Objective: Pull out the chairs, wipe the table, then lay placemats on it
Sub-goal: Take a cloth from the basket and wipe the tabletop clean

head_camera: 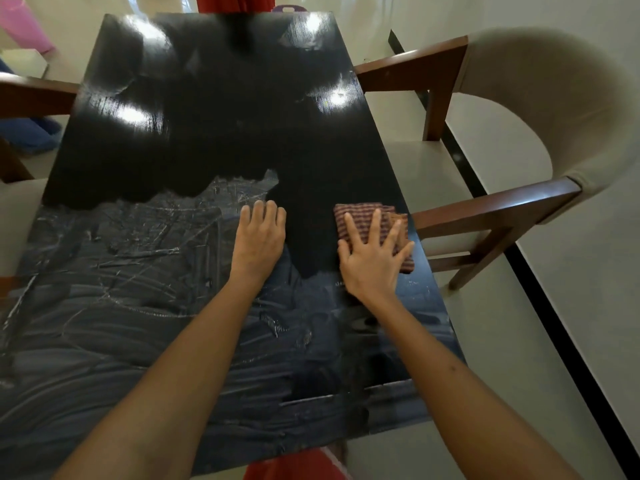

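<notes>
Black glossy table (221,109), head view only. Right hand (372,261) lies flat with fingers spread, pressing a folded checked cloth (358,216) onto the top right at the table's 3 o'clock edge. It presses and does not curl round the cloth. Left hand (259,233) is flat too, palm down on bare tabletop, fingers together, holding nothing, just beside the right at its 9 o'clock.

Cloth long axis runs roughly 11-to-5, along the table edge. Near half of the top, 6 to 9 o'clock from the hands, shows smeary streaks; far half toward 12 reads uniformly dark with glare patches. My read: wiping step underway, and the next stroke probably goes from the cloth toward 12 or back across to 9. Right hand owns it.

Chair (540,109) at 2 o'clock stands pulled clear of the edge. No placemats visible.
</notes>
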Tool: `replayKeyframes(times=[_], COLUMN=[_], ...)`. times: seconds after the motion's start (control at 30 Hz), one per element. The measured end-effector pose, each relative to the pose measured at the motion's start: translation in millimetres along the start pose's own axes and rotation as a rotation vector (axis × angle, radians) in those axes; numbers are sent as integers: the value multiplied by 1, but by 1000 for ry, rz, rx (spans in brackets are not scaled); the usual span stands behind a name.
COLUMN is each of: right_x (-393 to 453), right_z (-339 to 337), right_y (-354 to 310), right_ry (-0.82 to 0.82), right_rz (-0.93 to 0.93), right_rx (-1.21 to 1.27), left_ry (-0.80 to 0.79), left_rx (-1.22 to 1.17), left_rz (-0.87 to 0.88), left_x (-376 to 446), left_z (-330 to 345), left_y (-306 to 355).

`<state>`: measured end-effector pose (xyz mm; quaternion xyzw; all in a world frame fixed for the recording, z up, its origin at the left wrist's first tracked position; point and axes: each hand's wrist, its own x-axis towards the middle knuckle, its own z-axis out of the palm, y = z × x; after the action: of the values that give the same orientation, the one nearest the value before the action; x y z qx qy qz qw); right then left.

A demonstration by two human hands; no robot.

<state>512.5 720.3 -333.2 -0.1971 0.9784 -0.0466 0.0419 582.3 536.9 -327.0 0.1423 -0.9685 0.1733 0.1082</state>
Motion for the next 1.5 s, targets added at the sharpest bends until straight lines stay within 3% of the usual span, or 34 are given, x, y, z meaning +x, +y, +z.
replayKeyframes(times=[0.2,0.3,0.53,0.77,0.93,1.03,1.37,1.5], right_x=[-20,-22,-39,-93,-112,-103,-100,-109], right_z=[1,0,-3,9,12,9,-5,-7], right_y=[22,23,22,-33,-32,-25,59,48], right_ry=[38,26,17,24,20,6,-48,-54], right_rz=[255,276,22,-221,-303,-224,287,345], right_rx=[7,12,-16,12,-13,-8,29,55], left_ry=[51,57,41,-15,-25,3,75,83], left_rx=[2,13,-81,-190,-184,-182,-125,-94], left_rz=[3,7,-40,-117,-131,-121,-57,-20], left_x=[-1,1,-9,-44,-77,-81,-81,-81], left_z=[5,7,-5,-29,-27,-24,-25,-27], left_y=[2,0,5,16,14,13,17,19])
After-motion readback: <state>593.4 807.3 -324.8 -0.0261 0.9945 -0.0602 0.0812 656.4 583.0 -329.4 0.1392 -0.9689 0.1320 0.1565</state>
